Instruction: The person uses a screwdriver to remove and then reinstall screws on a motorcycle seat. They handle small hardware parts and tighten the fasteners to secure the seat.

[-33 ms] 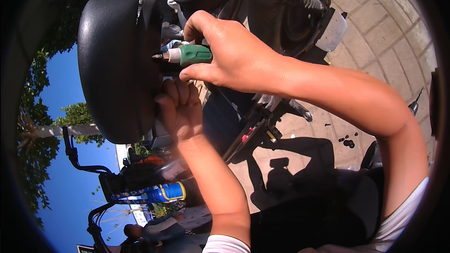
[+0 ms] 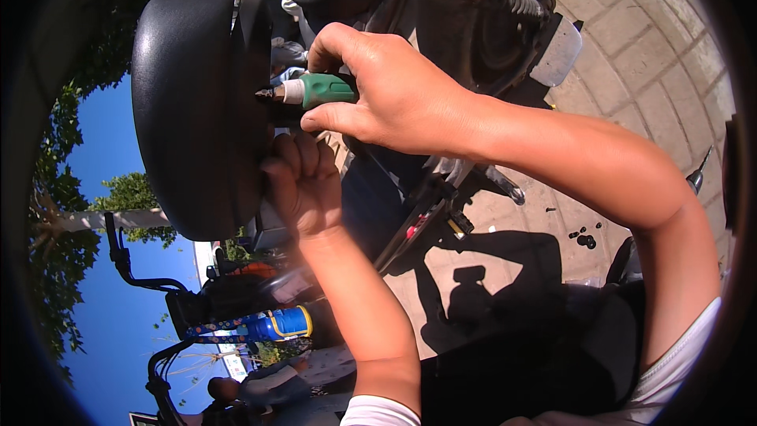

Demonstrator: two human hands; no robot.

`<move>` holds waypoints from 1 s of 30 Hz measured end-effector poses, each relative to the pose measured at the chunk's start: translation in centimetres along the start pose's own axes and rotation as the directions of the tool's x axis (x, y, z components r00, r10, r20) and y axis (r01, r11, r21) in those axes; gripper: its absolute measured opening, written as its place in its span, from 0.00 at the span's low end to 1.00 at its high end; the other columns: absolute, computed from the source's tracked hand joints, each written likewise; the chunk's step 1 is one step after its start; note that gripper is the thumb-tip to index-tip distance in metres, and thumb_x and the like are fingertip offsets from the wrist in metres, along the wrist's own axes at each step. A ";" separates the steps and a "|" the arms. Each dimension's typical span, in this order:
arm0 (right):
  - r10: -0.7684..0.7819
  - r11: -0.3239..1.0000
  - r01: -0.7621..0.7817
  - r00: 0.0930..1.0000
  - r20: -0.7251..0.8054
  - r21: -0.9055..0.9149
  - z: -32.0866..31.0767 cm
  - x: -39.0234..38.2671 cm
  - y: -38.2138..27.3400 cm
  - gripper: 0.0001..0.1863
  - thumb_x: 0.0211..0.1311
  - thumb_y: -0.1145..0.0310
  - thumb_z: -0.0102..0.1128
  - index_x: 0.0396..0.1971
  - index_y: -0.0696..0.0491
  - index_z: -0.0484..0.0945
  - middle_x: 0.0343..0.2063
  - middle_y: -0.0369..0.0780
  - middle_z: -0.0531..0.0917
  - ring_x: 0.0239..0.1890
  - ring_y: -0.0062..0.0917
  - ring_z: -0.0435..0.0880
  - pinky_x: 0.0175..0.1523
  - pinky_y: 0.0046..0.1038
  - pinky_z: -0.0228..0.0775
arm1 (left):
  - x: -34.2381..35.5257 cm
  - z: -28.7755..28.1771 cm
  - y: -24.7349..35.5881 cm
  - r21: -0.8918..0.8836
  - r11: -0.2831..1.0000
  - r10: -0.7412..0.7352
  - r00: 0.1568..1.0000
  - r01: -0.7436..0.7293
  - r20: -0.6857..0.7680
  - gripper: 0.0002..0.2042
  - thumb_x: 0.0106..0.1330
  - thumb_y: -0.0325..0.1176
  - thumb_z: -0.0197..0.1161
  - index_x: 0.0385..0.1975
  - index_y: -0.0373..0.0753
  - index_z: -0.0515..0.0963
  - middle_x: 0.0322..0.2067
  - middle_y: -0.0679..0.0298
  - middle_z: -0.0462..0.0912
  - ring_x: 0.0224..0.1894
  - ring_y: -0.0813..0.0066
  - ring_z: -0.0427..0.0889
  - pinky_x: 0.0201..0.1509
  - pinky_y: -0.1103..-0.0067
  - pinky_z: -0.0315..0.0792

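Note:
In my right hand (image 2: 386, 91) is a screwdriver with a green handle (image 2: 327, 90) and a pale collar. My thumb and fingers close round the handle, and its dark tip points at a black padded seat (image 2: 185, 110). The tip lies against or just in front of the seat's underside; I cannot tell which. Just below, my left hand (image 2: 303, 185) has its fingers curled at the edge of that underside. What those fingers hold, if anything, is hidden.
A wheel with a coil spring (image 2: 524, 4) stands beyond my right arm. Several small black parts (image 2: 585, 238) and another pointed tool (image 2: 699, 173) lie on the paving (image 2: 615, 71). At lower left are handlebars (image 2: 146, 280), a blue bottle (image 2: 288, 323) and another person (image 2: 268, 386).

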State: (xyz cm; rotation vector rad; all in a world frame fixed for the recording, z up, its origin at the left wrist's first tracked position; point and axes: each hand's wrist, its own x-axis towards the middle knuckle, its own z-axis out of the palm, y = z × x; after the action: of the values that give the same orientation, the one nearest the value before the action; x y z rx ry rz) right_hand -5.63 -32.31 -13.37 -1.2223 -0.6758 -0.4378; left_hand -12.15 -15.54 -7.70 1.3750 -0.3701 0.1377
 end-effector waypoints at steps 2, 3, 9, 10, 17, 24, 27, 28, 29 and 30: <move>0.045 0.991 -0.059 0.992 0.115 0.119 -0.7 0.2 -0.4 0.24 0.60 0.61 0.66 0.52 0.60 0.73 0.32 0.47 0.81 0.37 0.37 0.84 0.44 0.31 0.75 | -0.3 -1.0 0.2 -0.011 1.000 0.002 0.998 -0.001 0.064 0.16 0.63 0.47 0.64 0.44 0.44 0.76 0.18 0.76 0.49 0.22 0.83 0.49 0.25 0.82 0.46; 0.062 0.980 -0.093 0.983 0.174 0.176 -0.9 0.3 -0.4 0.25 0.60 0.61 0.66 0.52 0.59 0.73 0.32 0.46 0.82 0.38 0.36 0.84 0.45 0.31 0.75 | -0.5 -1.5 0.4 -0.015 1.000 0.003 0.995 -0.001 0.096 0.18 0.63 0.46 0.64 0.49 0.44 0.76 0.18 0.76 0.49 0.22 0.83 0.49 0.25 0.82 0.46; -0.124 0.990 0.128 0.990 -0.060 0.066 0.5 -0.3 0.4 0.26 0.57 0.61 0.71 0.52 0.58 0.74 0.34 0.42 0.81 0.37 0.27 0.81 0.44 0.26 0.73 | -2.7 -3.8 1.3 -0.079 0.997 -0.006 0.993 0.015 0.117 0.17 0.62 0.45 0.66 0.45 0.44 0.76 0.18 0.76 0.50 0.21 0.83 0.50 0.25 0.82 0.47; -0.054 0.994 0.055 0.999 -0.010 0.100 0.1 -0.3 -0.1 0.26 0.57 0.62 0.71 0.51 0.58 0.74 0.34 0.42 0.81 0.37 0.25 0.81 0.43 0.25 0.73 | -3.2 -3.9 1.4 -0.146 0.989 0.001 0.997 0.010 0.072 0.20 0.61 0.44 0.67 0.49 0.42 0.76 0.18 0.76 0.51 0.21 0.84 0.51 0.25 0.82 0.47; -0.096 0.987 0.092 0.995 0.018 0.133 0.8 -0.2 0.9 0.24 0.63 0.63 0.66 0.56 0.56 0.72 0.43 0.40 0.78 0.35 0.17 0.79 0.39 0.20 0.74 | -6.3 -7.6 3.3 -0.358 0.933 0.005 0.995 -0.042 -0.103 0.31 0.58 0.47 0.69 0.59 0.37 0.71 0.18 0.76 0.52 0.21 0.84 0.52 0.26 0.82 0.45; 0.154 0.791 -0.245 0.967 0.205 0.561 -0.1 -0.9 1.1 0.20 0.65 0.59 0.64 0.51 0.57 0.78 0.31 0.33 0.77 0.28 0.14 0.77 0.34 0.18 0.72 | -5.6 -6.7 4.2 -0.414 0.908 -0.043 0.969 -0.064 -0.244 0.22 0.66 0.47 0.57 0.46 0.32 0.74 0.19 0.71 0.55 0.22 0.79 0.54 0.25 0.80 0.46; 0.251 0.686 -0.306 0.951 0.181 0.660 0.8 -0.8 -0.6 0.23 0.67 0.58 0.61 0.56 0.58 0.75 0.29 0.32 0.76 0.25 0.14 0.75 0.29 0.18 0.69 | -4.7 -7.4 5.0 -0.530 0.844 -0.022 0.981 -0.084 -0.191 0.15 0.66 0.44 0.54 0.35 0.36 0.73 0.20 0.70 0.56 0.22 0.78 0.54 0.25 0.80 0.46; 0.218 0.692 -0.277 0.960 0.174 0.667 0.9 -1.0 0.1 0.24 0.68 0.58 0.60 0.56 0.58 0.73 0.30 0.33 0.77 0.26 0.15 0.75 0.31 0.18 0.70 | -4.1 -8.2 4.8 -0.567 0.822 -0.086 0.973 -0.053 -0.216 0.12 0.65 0.42 0.54 0.30 0.38 0.71 0.19 0.70 0.56 0.22 0.79 0.54 0.24 0.80 0.46; 0.173 0.682 -0.240 0.971 0.166 0.691 1.5 -1.1 0.8 0.24 0.68 0.59 0.60 0.57 0.59 0.71 0.32 0.35 0.77 0.26 0.16 0.76 0.32 0.19 0.71 | -3.5 -8.9 5.3 -0.518 0.855 -0.116 0.971 -0.010 -0.211 0.12 0.64 0.43 0.55 0.32 0.39 0.73 0.22 0.68 0.62 0.22 0.78 0.56 0.24 0.81 0.47; 0.186 0.628 -0.208 0.976 0.115 0.750 2.3 -1.3 0.9 0.24 0.68 0.59 0.60 0.56 0.59 0.70 0.32 0.35 0.77 0.26 0.16 0.75 0.32 0.19 0.70 | -2.9 -9.5 5.8 -0.466 0.884 -0.148 0.967 0.036 -0.206 0.13 0.62 0.44 0.56 0.33 0.40 0.76 0.25 0.66 0.68 0.22 0.78 0.57 0.24 0.81 0.48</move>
State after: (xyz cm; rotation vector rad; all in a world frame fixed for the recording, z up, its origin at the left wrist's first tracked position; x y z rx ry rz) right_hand -6.57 -29.97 -14.46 -0.4710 -0.6379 0.0763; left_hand -14.98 -4.84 -4.63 0.8894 -0.1220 0.1231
